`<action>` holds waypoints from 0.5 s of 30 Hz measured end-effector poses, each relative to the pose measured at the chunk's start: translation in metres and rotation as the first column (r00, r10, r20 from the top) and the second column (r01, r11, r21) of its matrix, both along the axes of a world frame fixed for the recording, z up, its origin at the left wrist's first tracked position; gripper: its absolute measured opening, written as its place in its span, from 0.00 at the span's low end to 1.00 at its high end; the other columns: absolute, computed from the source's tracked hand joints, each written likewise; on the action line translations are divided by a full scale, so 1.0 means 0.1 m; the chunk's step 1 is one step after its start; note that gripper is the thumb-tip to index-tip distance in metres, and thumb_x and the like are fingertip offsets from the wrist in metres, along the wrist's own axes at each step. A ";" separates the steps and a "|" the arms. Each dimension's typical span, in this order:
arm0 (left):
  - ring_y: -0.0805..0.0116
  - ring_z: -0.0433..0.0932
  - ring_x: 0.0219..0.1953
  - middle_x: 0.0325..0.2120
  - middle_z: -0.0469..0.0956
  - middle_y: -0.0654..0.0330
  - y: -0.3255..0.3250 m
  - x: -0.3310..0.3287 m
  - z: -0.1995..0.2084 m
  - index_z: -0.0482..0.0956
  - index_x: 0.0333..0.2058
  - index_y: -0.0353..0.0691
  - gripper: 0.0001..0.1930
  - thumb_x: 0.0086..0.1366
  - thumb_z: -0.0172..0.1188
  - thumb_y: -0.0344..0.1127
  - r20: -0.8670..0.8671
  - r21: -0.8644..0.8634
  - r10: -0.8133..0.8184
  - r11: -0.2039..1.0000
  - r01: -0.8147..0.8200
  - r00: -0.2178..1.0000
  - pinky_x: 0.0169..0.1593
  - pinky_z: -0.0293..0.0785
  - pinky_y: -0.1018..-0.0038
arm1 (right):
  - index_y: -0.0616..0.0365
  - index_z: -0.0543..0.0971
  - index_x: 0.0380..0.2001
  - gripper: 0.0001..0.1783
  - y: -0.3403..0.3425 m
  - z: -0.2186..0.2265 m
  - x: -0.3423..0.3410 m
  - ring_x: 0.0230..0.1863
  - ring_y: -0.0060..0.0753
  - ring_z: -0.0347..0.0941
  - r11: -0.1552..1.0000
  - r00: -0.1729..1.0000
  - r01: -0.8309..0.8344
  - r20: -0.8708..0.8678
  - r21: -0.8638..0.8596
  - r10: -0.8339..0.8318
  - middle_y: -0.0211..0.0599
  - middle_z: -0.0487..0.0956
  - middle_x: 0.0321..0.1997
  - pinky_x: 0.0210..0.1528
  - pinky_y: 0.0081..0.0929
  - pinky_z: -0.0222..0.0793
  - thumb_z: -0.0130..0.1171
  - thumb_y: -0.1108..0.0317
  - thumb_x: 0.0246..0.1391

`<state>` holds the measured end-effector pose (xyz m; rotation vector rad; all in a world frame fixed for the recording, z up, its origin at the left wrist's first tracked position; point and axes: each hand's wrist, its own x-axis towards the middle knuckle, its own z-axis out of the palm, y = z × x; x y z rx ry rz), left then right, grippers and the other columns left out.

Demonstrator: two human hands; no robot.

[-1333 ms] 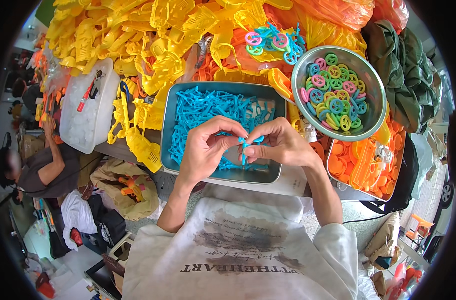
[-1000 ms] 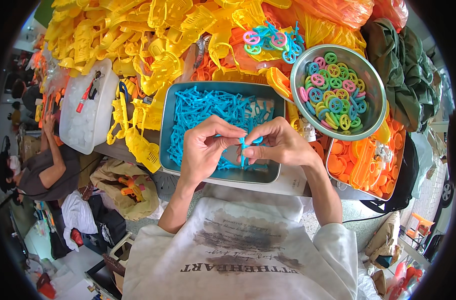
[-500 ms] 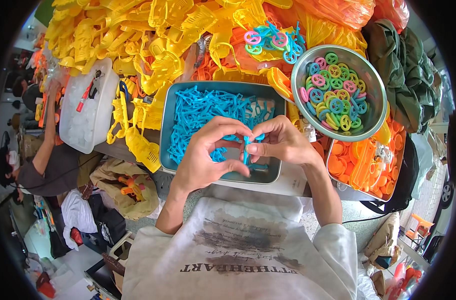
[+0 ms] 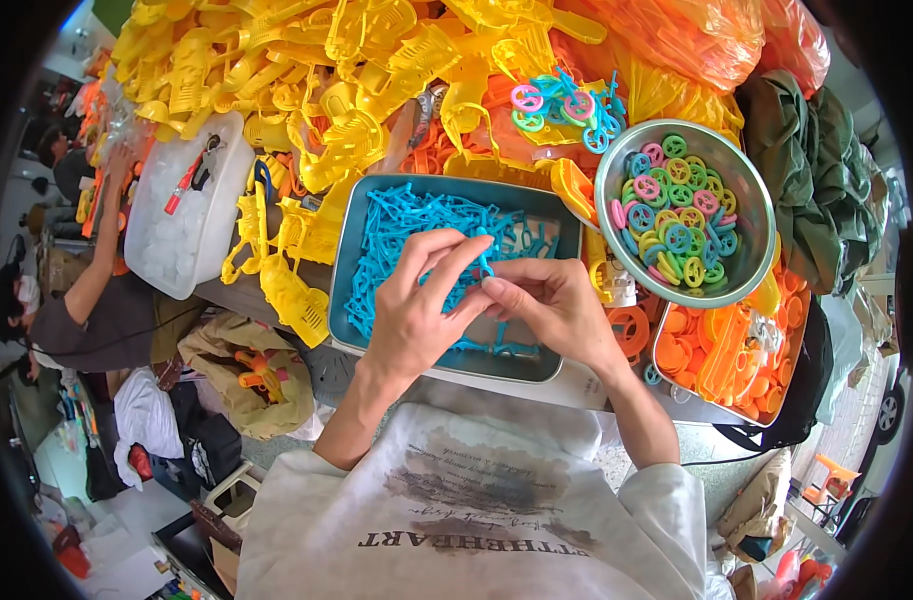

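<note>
Blue part (image 4: 485, 268) pinched btw. left hand (image 4: 414, 312) & right hand (image 4: 552, 310) over tray (image 4: 349, 232), many parts left; bowl (image 4: 752, 270) approx. half full w/ wheels (image 4: 672, 220).

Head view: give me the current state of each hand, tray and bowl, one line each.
Left hand: pinching a small blue plastic piece.
Right hand: fingertips on the same piece.
Rectangular tray: partly filled with blue pieces.
Round metal bowl: holding coloured wheels.
Right-hand tray: full of orange parts.
White tub: upright, pliers on top.
</note>
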<state>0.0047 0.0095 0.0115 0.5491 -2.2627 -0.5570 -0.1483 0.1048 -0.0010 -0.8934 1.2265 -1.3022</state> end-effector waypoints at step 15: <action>0.67 0.74 0.49 0.48 0.73 0.55 -0.27 0.05 -0.01 0.79 0.40 0.34 0.16 0.60 0.67 0.40 -0.230 0.901 -0.197 0.328 0.285 0.953 0.56 0.66 0.71 | 0.66 0.82 0.34 0.07 -0.01 -0.07 0.04 0.27 0.24 0.70 0.959 0.890 0.121 -0.399 -0.257 -0.219 0.37 0.77 0.27 0.31 0.24 0.66 0.61 0.73 0.56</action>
